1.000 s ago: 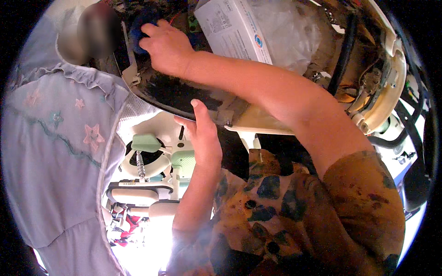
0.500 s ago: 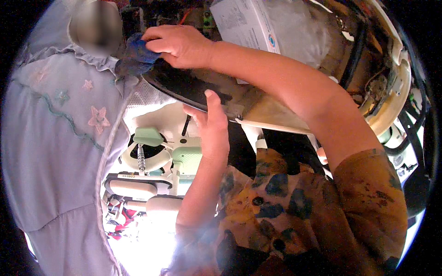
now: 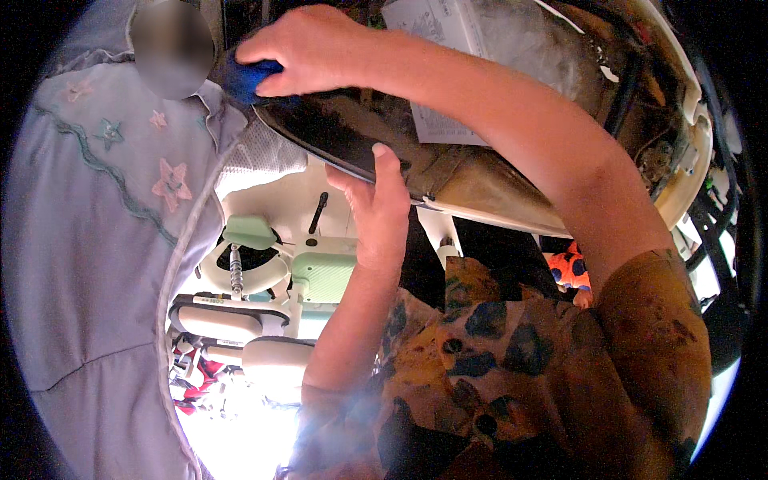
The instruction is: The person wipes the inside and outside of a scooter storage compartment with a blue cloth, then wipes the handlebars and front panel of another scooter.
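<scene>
My right hand [image 3: 316, 52] reaches across from the right, fingers curled around a bunched blue cloth [image 3: 251, 80]. The cloth presses at the far left end of a long, dusty, dark-lined body shell [image 3: 320, 132] with a pale rim. Much of the cloth is hidden under my fingers. Below and to the right of it, my left hand [image 3: 380, 208] grips the shell's near edge, thumb on top and fingers underneath. Inside the shell, beyond my right forearm, lie a white printed sheet or box [image 3: 440, 124] and a clear plastic bag [image 3: 524, 48].
Close on the left stands another person in a lilac garment [image 3: 112, 264] with embroidered stars. Beneath the shell's near edge are a cream vehicle with green pads [image 3: 324, 278] and pale padded seats [image 3: 216, 322]. An orange, dark-spotted item [image 3: 570, 268] shows beside my right arm.
My right hand has shifted slightly farther away, still with the blue cloth. My left hand keeps its hold on the edge. The orange spotted item now shows near my right arm.
</scene>
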Action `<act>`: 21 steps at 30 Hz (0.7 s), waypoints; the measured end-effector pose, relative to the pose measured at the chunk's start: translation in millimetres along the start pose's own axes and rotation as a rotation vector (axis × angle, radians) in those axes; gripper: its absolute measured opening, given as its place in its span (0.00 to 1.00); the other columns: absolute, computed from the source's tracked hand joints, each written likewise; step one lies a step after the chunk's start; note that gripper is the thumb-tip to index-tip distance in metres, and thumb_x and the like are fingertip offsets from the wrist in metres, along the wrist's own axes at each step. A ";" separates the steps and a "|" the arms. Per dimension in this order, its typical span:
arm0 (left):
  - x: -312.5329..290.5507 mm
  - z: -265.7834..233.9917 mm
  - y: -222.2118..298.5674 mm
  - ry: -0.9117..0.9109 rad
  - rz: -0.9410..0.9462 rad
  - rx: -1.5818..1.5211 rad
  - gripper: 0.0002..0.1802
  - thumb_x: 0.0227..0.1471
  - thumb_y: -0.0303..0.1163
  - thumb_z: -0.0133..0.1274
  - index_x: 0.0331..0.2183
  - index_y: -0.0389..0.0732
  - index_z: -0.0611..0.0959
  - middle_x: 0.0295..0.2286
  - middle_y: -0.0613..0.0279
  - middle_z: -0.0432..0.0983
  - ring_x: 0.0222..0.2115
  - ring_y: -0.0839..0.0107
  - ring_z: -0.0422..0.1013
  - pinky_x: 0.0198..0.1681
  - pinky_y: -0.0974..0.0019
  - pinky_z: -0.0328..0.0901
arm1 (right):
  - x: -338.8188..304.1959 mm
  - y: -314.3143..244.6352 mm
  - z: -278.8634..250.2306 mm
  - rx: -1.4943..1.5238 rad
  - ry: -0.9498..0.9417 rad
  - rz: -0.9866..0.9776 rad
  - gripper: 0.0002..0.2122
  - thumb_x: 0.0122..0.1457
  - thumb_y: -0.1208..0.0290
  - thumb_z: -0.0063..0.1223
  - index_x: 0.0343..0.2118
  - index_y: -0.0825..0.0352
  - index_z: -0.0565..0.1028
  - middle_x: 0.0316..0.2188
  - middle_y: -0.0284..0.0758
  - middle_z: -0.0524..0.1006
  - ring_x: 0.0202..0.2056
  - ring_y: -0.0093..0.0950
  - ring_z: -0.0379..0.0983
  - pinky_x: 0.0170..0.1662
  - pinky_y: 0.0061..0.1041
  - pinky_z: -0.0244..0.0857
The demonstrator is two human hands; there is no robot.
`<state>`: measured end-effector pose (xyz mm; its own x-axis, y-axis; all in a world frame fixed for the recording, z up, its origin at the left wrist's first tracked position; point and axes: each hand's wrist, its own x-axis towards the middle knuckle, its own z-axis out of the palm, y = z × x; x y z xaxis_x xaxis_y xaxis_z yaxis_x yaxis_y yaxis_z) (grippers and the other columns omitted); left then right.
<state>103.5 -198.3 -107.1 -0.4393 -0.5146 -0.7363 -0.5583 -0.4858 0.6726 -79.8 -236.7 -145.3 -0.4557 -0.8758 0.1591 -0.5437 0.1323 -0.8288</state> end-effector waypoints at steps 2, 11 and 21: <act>-1.8 1.6 5.0 0.019 -0.029 0.004 0.41 0.52 0.37 0.49 0.54 0.28 0.42 0.48 0.41 0.55 0.46 0.61 0.58 0.52 0.61 0.54 | 10.8 -3.9 -4.6 -0.044 -0.028 0.064 0.12 0.39 0.66 0.58 0.27 0.66 0.73 0.20 0.43 0.73 0.27 0.44 0.73 0.30 0.41 0.66; -6.8 2.4 11.9 0.070 -0.086 -0.038 0.42 0.53 0.37 0.49 0.56 0.31 0.41 0.50 0.45 0.56 0.48 0.63 0.57 0.54 0.63 0.52 | -63.6 28.0 12.6 -0.182 0.032 0.629 0.17 0.44 0.61 0.56 0.33 0.67 0.70 0.29 0.44 0.76 0.32 0.45 0.73 0.36 0.40 0.68; -10.7 4.4 19.3 -0.012 -0.087 0.065 0.42 0.53 0.41 0.48 0.55 0.31 0.42 0.50 0.43 0.56 0.48 0.62 0.57 0.54 0.64 0.51 | -72.7 96.1 120.6 0.120 -0.098 1.050 0.16 0.44 0.68 0.49 0.35 0.73 0.75 0.33 0.53 0.75 0.38 0.46 0.73 0.41 0.35 0.67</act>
<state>94.3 -199.1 -86.6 -0.3958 -0.4638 -0.7926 -0.6386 -0.4812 0.6005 -13.9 -216.3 -301.3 -0.5949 -0.3835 -0.7064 0.1645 0.8021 -0.5740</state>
